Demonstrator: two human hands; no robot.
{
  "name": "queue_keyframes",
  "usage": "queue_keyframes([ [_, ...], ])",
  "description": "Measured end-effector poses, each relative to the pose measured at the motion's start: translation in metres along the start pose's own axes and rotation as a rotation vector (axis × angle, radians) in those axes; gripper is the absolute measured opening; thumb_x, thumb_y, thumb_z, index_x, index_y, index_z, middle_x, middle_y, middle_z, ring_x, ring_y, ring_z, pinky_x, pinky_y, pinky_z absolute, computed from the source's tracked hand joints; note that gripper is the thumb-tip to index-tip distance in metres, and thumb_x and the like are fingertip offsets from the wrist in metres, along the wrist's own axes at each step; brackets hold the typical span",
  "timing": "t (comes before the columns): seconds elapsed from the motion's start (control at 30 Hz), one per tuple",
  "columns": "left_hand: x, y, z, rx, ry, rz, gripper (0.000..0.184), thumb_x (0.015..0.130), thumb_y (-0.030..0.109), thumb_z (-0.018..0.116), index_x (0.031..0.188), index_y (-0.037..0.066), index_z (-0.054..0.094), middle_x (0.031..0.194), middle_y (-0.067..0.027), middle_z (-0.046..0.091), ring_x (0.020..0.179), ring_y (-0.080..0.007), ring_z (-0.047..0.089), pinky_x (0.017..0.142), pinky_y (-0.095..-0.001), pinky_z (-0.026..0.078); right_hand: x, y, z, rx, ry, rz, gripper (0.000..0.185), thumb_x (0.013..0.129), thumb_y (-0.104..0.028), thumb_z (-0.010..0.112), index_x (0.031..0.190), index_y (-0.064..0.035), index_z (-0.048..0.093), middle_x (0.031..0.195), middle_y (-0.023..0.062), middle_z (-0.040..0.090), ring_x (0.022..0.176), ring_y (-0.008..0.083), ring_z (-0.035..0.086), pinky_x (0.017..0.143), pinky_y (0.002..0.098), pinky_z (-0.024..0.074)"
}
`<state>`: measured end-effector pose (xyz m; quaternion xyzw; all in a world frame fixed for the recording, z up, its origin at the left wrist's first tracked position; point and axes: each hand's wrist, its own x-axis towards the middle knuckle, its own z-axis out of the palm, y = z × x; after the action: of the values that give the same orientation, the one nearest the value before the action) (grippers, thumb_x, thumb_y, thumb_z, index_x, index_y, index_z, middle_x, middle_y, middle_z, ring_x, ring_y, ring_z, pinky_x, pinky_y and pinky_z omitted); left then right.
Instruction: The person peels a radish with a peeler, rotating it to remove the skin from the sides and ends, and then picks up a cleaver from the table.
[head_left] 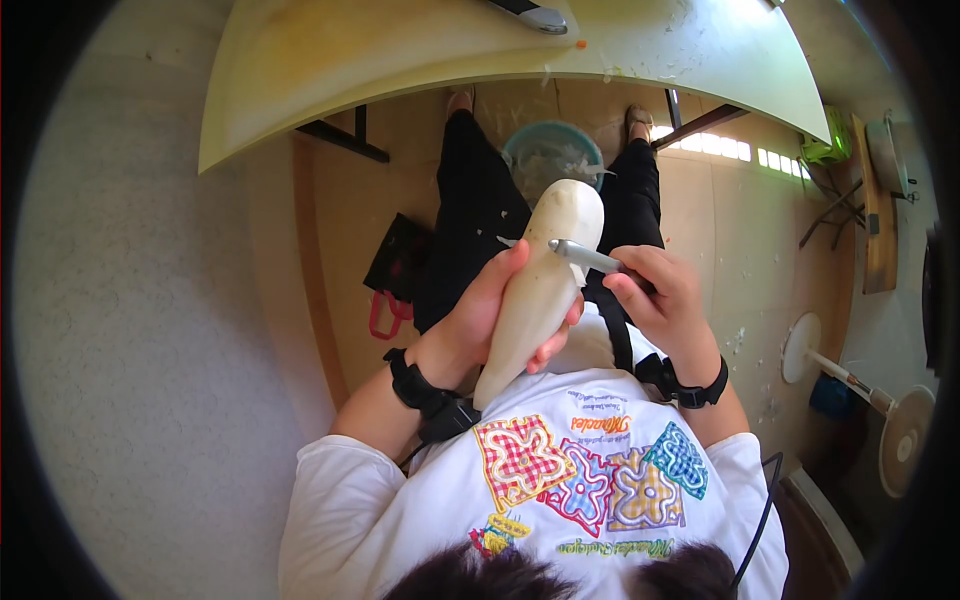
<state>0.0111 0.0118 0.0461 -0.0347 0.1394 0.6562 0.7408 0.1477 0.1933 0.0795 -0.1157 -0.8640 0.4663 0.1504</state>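
A large white daikon radish (540,290) lies tilted across my lap, its thick end pointing away and its narrow tip near my shirt. My left hand (490,300) wraps round its middle from below, thumb on the near left side. In my right hand (665,295) is a vegetable peeler (585,256) with a silver head and a dark handle. The peeler's head rests on or just above the daikon's upper side; I cannot tell if it touches. A small strip of peel hangs at the daikon's right edge.
Between my feet on the floor stands a teal basin (515,150) holding pale peelings. Ahead is a table (400,60) with a dark-handled tool (535,14) near its edge. A black box (398,255) sits left of my legs; a white fan (905,440) stands to the right.
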Motion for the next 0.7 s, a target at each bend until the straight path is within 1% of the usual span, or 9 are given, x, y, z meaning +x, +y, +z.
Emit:
queue_keyframes([
  [0.13,0.004,-0.005,-0.01,-0.03,0.006,0.014,0.073,0.095,0.07,0.039,0.116,0.003,0.055,0.095,-0.0151,0.063,0.061,-0.0241,0.066,0.047,-0.0352,0.056,0.0,-0.002,0.003,-0.03,-0.018,0.059,0.017,0.084,-0.011,0.076,0.095,0.0,0.068,0.077,0.0112,0.066,0.062,0.0231,0.061,0.057,0.0301,0.0478],
  [0.27,0.005,-0.006,-0.009,0.079,0.096,0.095,0.072,0.095,0.069,0.041,0.123,0.004,0.054,0.104,-0.0152,0.063,0.084,-0.025,0.067,0.056,-0.0378,0.059,-0.002,0.002,0.004,0.001,0.007,0.07,0.018,0.083,-0.011,0.077,0.094,-0.0001,0.067,0.074,0.0094,0.064,0.059,0.0195,0.058,0.055,0.0287,0.0452],
  [0.3,0.005,-0.004,-0.007,0.092,0.129,0.113,0.072,0.095,0.068,0.042,0.126,0.004,0.054,0.108,-0.0147,0.063,0.092,-0.025,0.067,0.058,-0.0384,0.06,-0.003,0.001,0.002,0.076,-0.025,0.12,0.019,0.083,-0.011,0.078,0.094,-0.0005,0.067,0.071,0.0074,0.06,0.057,0.0164,0.054,0.054,0.0273,0.0419],
  [0.43,0.007,0.002,-0.004,0.108,0.11,0.152,0.073,0.095,0.067,0.043,0.133,0.005,0.051,0.116,-0.0145,0.062,0.097,-0.0247,0.066,0.065,-0.0409,0.06,-0.005,0.002,-0.004,0.222,-0.081,0.225,0.019,0.083,-0.013,0.078,0.089,-0.0018,0.064,0.064,-0.0008,0.046,0.056,0.0065,0.039,0.051,0.024,0.0308],
  [0.47,0.008,0.003,-0.005,0.112,0.136,0.166,0.074,0.095,0.067,0.043,0.136,0.005,0.049,0.122,-0.0158,0.06,0.101,-0.0256,0.065,0.073,-0.0433,0.059,-0.008,0.006,-0.003,0.222,-0.081,0.226,0.019,0.083,-0.013,0.078,0.089,-0.0018,0.064,0.064,-0.0008,0.046,0.056,0.0065,0.039,0.051,0.024,0.0308],
  [0.5,0.008,0.004,-0.006,0.116,0.162,0.179,0.076,0.094,0.067,0.044,0.139,0.005,0.048,0.128,-0.017,0.059,0.105,-0.0265,0.065,0.081,-0.0457,0.058,-0.01,0.012,-0.001,0.325,-0.008,0.253,0.019,0.084,-0.014,0.078,0.086,-0.0024,0.062,0.064,-0.003,0.044,0.057,0.0051,0.037,0.051,0.0239,0.0288],
  [0.53,0.009,0.005,-0.004,0.117,0.161,0.178,0.076,0.094,0.067,0.044,0.139,0.005,0.048,0.128,-0.017,0.059,0.105,-0.0265,0.065,0.081,-0.0457,0.058,-0.01,0.015,0.001,0.428,0.066,0.28,0.02,0.086,-0.014,0.077,0.082,-0.0031,0.06,0.064,-0.0052,0.042,0.058,0.0038,0.035,0.05,0.0238,0.0267],
  [0.63,0.012,0.009,0.001,0.139,0.198,0.179,0.086,0.089,0.071,0.05,0.147,0.009,0.039,0.144,-0.0194,0.05,0.13,-0.0332,0.051,0.108,-0.0536,0.039,-0.016,0.021,-0.007,0.477,0.096,0.333,0.023,0.085,-0.009,0.077,0.075,-0.006,0.056,0.062,-0.0095,0.04,0.057,0.0016,0.032,0.05,0.0229,0.0235],
  [0.7,0.013,0.01,0.004,0.141,0.201,0.183,0.087,0.088,0.072,0.05,0.148,0.009,0.038,0.146,-0.0193,0.048,0.132,-0.0334,0.048,0.11,-0.0538,0.037,-0.018,0.022,-0.009,0.539,0.09,0.391,0.019,0.083,-0.006,0.079,0.076,-0.0071,0.061,0.058,-0.0109,0.038,0.054,-0.0001,0.029,0.05,0.0228,0.0197],
])
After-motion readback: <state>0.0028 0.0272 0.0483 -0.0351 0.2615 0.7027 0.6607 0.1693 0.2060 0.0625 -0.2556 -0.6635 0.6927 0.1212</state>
